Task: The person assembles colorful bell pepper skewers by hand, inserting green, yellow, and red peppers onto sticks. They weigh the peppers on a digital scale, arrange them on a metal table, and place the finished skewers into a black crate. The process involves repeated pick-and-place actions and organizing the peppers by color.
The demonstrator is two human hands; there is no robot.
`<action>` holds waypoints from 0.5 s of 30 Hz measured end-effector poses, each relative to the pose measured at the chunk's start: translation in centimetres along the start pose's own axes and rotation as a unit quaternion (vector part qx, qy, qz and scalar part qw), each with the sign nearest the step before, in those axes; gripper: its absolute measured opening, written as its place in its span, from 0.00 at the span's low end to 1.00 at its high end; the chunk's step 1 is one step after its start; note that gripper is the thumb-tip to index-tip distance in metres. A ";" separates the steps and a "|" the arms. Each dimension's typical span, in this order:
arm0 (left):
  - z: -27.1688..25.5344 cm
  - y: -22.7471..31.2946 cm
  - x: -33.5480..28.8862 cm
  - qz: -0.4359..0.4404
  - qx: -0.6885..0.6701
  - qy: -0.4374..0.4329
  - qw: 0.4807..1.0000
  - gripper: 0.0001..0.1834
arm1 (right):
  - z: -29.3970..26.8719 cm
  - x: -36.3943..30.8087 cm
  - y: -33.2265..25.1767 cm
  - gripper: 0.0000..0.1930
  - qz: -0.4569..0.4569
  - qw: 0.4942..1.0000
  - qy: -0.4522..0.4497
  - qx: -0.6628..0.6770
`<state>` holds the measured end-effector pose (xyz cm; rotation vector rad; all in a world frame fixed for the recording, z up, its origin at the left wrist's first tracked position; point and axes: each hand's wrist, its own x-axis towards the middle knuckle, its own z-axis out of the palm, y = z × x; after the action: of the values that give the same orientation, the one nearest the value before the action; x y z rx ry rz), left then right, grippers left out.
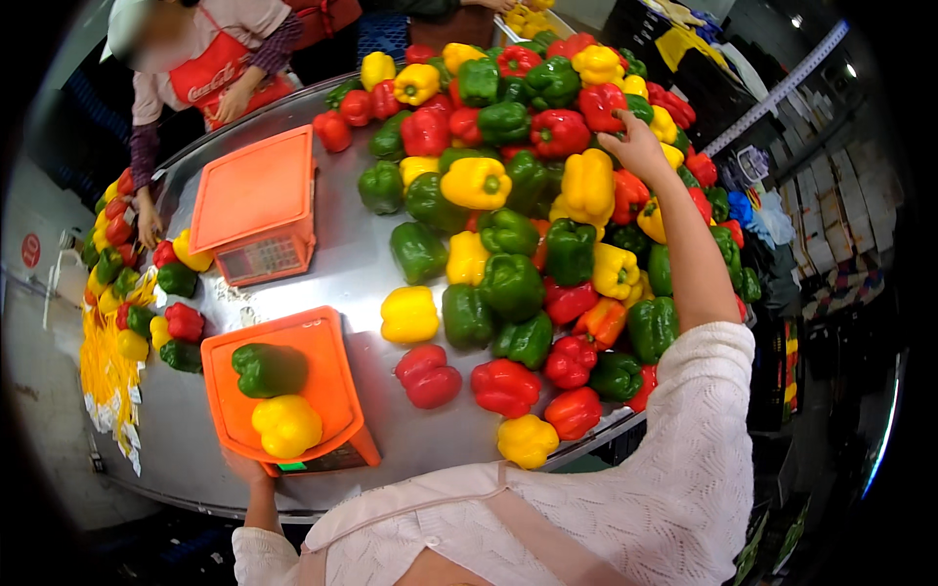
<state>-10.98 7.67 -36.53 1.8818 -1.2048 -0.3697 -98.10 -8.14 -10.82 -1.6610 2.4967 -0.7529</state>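
My right hand reaches far across a big pile of red, yellow and green bell peppers and touches a red pepper near the top of the heap; whether it grips it I cannot tell. My left hand rests at the near edge of an orange scale, mostly hidden beneath it. On that scale lie a green pepper and a yellow pepper.
A second orange scale stands farther back on the round steel table. Another person in a red apron handles peppers at the far left, beside yellow mesh bags. Shelving stands at the right.
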 end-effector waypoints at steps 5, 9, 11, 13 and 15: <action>-0.2 4.2 -0.8 -0.005 0.155 -0.012 0.988 0.24 | 0.0 -1.4 -5.7 0.28 -0.153 0.984 0.040 -0.084; 0.1 2.2 -0.7 -0.004 0.142 -0.008 0.990 0.23 | 2.1 -2.5 -12.1 0.27 -0.230 0.969 -0.003 -0.090; 0.2 1.7 -0.3 0.029 0.185 -0.020 0.982 0.22 | 3.5 -3.0 -15.2 0.27 -0.210 0.973 -0.050 -0.080; -0.1 1.6 -0.4 0.026 0.202 -0.024 0.979 0.22 | 5.9 -2.2 -16.4 0.27 -0.233 0.965 -0.044 -0.111; 0.0 1.5 -0.7 0.059 0.233 -0.016 0.971 0.21 | 7.6 -1.5 -17.5 0.27 -0.225 0.964 -0.056 -0.130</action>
<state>-12.23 7.97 -35.44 2.1859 -1.5165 -0.0506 -80.25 -14.97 -10.52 -2.3327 2.2391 -0.3423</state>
